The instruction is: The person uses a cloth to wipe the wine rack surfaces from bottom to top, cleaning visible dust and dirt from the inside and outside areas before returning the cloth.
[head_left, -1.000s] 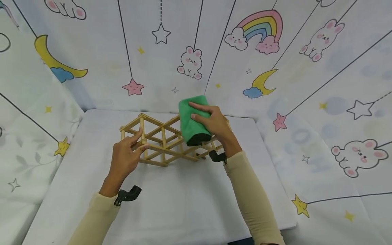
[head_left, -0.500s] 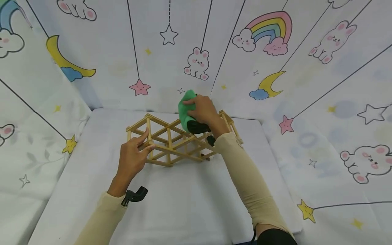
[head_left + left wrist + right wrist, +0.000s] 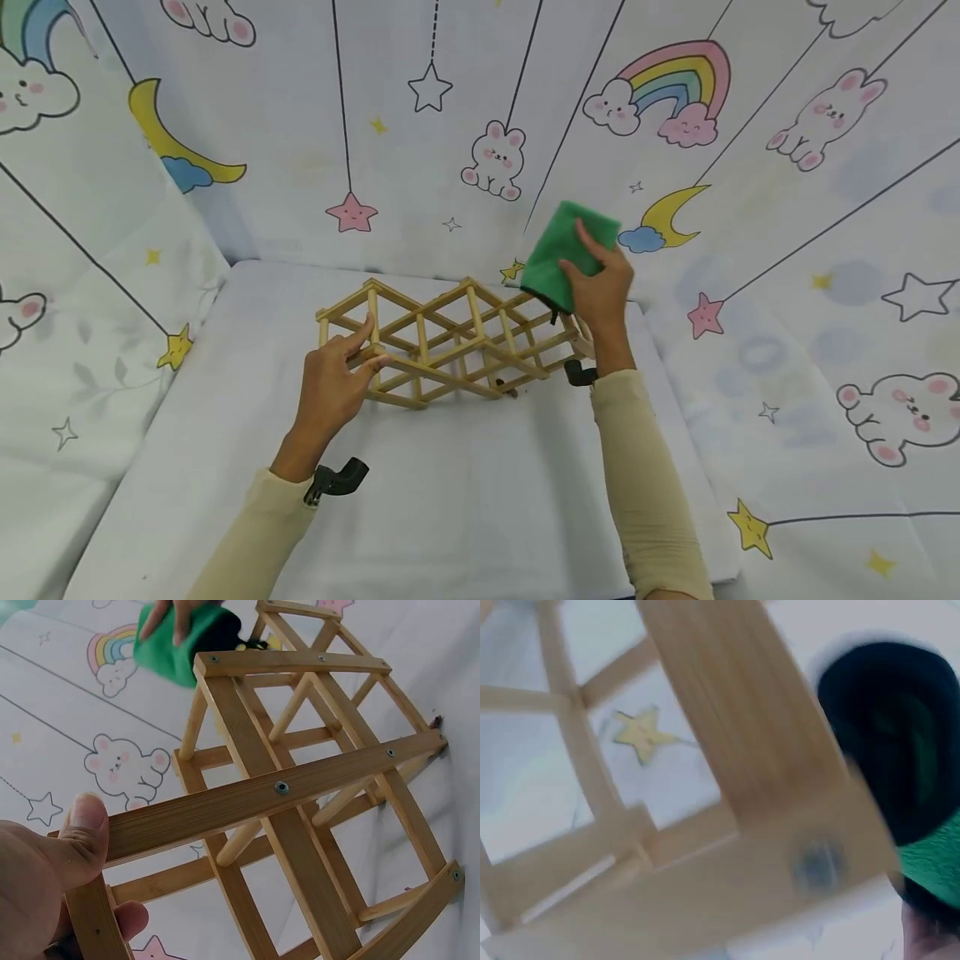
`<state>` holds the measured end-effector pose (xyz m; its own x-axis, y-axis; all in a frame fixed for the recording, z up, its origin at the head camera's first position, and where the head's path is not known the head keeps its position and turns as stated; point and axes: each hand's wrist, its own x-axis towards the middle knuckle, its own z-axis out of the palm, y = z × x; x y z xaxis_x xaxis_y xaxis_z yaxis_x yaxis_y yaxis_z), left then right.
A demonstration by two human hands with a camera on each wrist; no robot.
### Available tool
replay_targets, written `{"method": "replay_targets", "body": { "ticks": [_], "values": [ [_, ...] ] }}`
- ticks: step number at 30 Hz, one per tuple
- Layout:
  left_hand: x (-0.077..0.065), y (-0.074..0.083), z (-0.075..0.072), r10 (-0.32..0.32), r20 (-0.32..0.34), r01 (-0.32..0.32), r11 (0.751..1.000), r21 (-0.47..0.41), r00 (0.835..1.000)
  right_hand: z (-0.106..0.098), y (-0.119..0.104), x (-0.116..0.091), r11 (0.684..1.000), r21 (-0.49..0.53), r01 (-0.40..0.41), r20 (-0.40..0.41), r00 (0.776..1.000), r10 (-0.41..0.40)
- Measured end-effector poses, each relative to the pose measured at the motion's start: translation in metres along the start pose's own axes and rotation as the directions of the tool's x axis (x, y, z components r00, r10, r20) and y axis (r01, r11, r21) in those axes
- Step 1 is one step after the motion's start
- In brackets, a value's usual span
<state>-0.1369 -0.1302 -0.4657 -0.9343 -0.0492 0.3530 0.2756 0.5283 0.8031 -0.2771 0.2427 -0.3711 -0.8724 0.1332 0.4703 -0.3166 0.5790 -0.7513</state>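
Leftward first, on the white printed backdrop point(image 3: 285, 100), a yellow moon point(image 3: 147, 117) and, lower down, a yellow star point(image 3: 176, 347). Next, the beige left sleeve point(image 3: 258, 533) with a bent black mount point(image 3: 341, 477) at the wrist, and above it the left hand point(image 3: 336, 383), clamped on the left end of the slatted wooden rack point(image 3: 475, 312), thumb and finger on opposite sides. Then, across the far half of the white table point(image 3: 450, 517), that same rack, spread into diamond-shaped openings, with bolts at its joints in the left wrist view. Below its right half, small dark bits point(image 3: 507, 389), too small to identify. Farther right, raised and tilted at the rack's right end, a green pouch point(image 3: 555, 254) with a dark-lined mouth, gripped between thumb and fingers of the right hand point(image 3: 603, 287); contact with the wood impossible to tell. Beneath, the beige right sleeve point(image 3: 648, 492); beyond, a printed rainbow point(image 3: 675, 62) and, rightmost, a pink-eared bunny point(image 3: 907, 408)
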Motion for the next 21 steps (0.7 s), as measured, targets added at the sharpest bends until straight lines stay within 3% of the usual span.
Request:
{"method": "replay_targets", "body": {
  "ticks": [2, 3, 5, 7, 9, 12, 16, 20, 21],
  "values": [
    [0.000, 0.000, 0.000, 0.000, 0.004, 0.000, 1.000, -0.003, 1.000, -0.020, 0.011, 0.005, 0.999, 0.039, -0.002, -0.074, 0.997, 0.005],
    [0.000, 0.000, 0.000, 0.001, 0.006, -0.001, 1.000, -0.003, 1.000, -0.030, 0.016, 0.007, 0.998, 0.050, -0.030, -0.070, 0.997, 0.033],
    [0.000, 0.000, 0.000, 0.000, 0.010, 0.000, 1.000, -0.002, 1.000, -0.048, 0.030, 0.009, 0.993, 0.038, -0.112, 0.041, 0.993, 0.110],
    [0.000, 0.000, 0.000, -0.008, 0.011, 0.008, 1.000, 0.006, 1.000, -0.060, 0.046, 0.007, 0.978, -0.002, -0.210, 0.225, 0.953, 0.205],
    [-0.001, 0.000, -0.001, -0.018, 0.014, 0.018, 1.000, 0.017, 1.000, -0.063, 0.064, -0.001, 0.955, -0.061, -0.291, 0.399, 0.869, 0.291],
    [0.000, -0.001, -0.003, -0.017, 0.015, 0.016, 0.999, 0.030, 1.000, -0.058, 0.084, -0.009, 0.937, -0.114, -0.331, 0.561, 0.757, 0.336],
    [0.005, -0.004, -0.005, -0.002, 0.031, 0.000, 0.999, 0.034, 1.000, -0.044, 0.092, -0.004, 0.958, -0.170, -0.232, 0.742, 0.609, 0.279],
    [0.009, -0.009, -0.010, -0.007, 0.051, 0.006, 1.000, 0.030, 0.999, -0.012, 0.085, 0.000, 0.988, -0.148, -0.051, 0.894, 0.420, 0.156],
    [0.009, -0.010, -0.011, -0.010, 0.057, 0.008, 1.000, 0.027, 0.998, -0.003, 0.083, -0.001, 0.988, -0.150, -0.044, 0.908, 0.390, 0.155]
  ]
}}
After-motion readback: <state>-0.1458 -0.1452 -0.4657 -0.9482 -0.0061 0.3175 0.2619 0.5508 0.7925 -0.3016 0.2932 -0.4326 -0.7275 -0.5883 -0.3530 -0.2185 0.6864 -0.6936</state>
